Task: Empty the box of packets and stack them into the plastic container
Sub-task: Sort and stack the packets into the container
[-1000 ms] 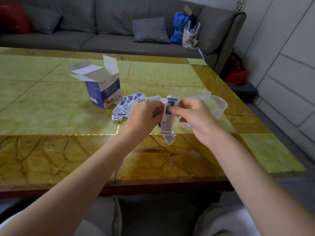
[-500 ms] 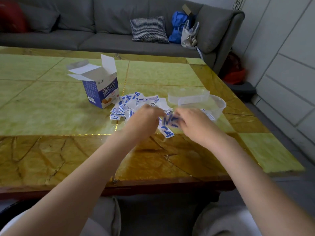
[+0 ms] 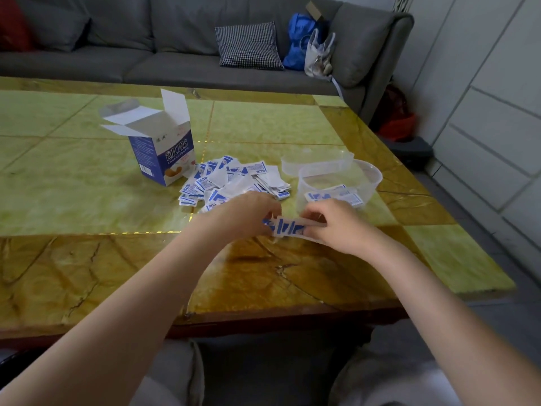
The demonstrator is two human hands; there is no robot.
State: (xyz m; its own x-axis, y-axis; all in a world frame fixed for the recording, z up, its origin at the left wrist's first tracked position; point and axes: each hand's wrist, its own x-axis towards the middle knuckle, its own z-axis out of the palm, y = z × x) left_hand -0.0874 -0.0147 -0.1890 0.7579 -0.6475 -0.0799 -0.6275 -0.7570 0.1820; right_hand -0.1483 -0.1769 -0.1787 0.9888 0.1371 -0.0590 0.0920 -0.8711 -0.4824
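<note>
Left hand (image 3: pixel 248 218) and right hand (image 3: pixel 330 222) each pinch one end of a small bundle (image 3: pixel 288 228) of packets, long axis running 9 to 3 o'clock, just above the table (image 3: pixel 87 273). One open box (image 3: pixel 164 150) stands at 10 o'clock beside a loose pile (image 3: pixel 231 180), too many to count. One container (image 3: pixel 339 183) at 1 o'clock holds a few packets; its lid (image 3: pixel 316 161) lies behind.

A low table (image 3: pixel 87 273) with a glossy top of yellow-green squares bordered by veined amber stone fills the foreground. Behind it stands a grey sofa (image 3: pixel 146 54) bearing a black-and-white checked cushion (image 3: pixel 248 45), a blue bag (image 3: pixel 298 39) and a pale handbag (image 3: pixel 319 54) near its right armrest. On the right, white panelled walls (image 3: pixel 483 83) meet a grey floor (image 3: pixel 497 244), with something red (image 3: pixel 398 118) on the floor beside the sofa's end.
</note>
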